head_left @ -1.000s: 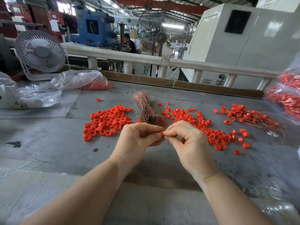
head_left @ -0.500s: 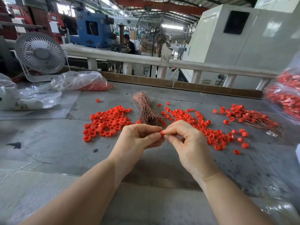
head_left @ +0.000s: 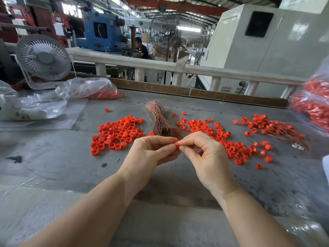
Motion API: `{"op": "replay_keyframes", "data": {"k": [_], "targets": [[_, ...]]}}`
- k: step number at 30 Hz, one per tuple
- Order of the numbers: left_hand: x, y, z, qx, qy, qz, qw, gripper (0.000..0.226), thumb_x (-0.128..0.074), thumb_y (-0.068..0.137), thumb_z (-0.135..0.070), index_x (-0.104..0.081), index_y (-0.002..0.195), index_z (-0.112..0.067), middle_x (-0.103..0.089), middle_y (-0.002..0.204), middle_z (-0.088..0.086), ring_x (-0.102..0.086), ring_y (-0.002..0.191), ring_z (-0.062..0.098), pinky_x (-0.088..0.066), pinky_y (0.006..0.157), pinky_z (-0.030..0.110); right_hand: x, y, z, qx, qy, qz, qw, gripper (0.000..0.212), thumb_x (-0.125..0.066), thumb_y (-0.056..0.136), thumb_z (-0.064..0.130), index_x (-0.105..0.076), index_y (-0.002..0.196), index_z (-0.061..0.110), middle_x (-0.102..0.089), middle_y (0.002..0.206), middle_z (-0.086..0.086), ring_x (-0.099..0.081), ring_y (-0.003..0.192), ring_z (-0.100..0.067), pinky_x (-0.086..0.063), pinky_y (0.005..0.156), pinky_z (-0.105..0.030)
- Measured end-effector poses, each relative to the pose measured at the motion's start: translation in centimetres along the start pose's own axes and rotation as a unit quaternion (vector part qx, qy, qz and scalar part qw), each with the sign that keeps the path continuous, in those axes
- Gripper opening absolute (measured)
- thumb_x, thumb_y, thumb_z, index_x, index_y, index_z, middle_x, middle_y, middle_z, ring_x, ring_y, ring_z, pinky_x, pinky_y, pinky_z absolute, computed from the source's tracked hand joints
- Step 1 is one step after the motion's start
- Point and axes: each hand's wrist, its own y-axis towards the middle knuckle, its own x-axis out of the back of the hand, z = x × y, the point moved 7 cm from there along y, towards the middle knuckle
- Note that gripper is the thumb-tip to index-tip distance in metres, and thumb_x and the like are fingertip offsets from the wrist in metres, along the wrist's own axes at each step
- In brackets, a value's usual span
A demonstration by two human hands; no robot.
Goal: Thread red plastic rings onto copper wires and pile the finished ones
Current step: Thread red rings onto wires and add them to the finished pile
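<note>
while pinched between left hand (head_left: 151, 154) and right hand (head_left: 204, 155), red ring (head_left: 176, 145) steadied mid-table (head_left: 53, 166) for threading; wire barely visible.

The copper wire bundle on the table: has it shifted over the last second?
No. The copper wire bundle lies in the same spot as before, between the two spreads of loose red rings, its near end just beyond the two hands.

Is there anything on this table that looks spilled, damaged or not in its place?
Mostly no. One red ring lies alone, apart from the left pile of rings. A few more are scattered at the right pile's near edge. Both hands pinch one ring normally.
</note>
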Motion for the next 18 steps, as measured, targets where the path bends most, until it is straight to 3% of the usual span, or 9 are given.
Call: {"op": "replay_keyframes", "data": {"k": [5,18], "targets": [[-0.02,0.13,-0.09,-0.01,0.004,-0.003,1.0,0.014,-0.063,0.071,0.003,-0.069,0.08,-0.005,-0.072,0.072,0.01,-0.069,0.064,0.015,-0.056,0.062,0.02,0.25,0.11,-0.05,-0.014,0.004,-0.024,1.0,0.004,-0.067,0.077,0.011,-0.071,0.077,0.013,-0.063,0.075,0.008,-0.056,0.073,-0.003,-0.038,0.067,-0.008],[0.38,0.18,-0.23,-0.015,0.003,-0.006,1.0,0.015,-0.063,0.073,0.005,-0.069,0.081,-0.005,-0.072,0.072,0.01,-0.07,0.066,0.016,-0.055,0.061,0.019,0.04,0.14,0.61,0.036,-0.032,-0.027,0.998,0.003,-0.068,0.076,0.006,-0.07,0.076,0.008,-0.061,0.076,0.005,-0.056,0.072,-0.006,-0.046,0.066,-0.018]]}}
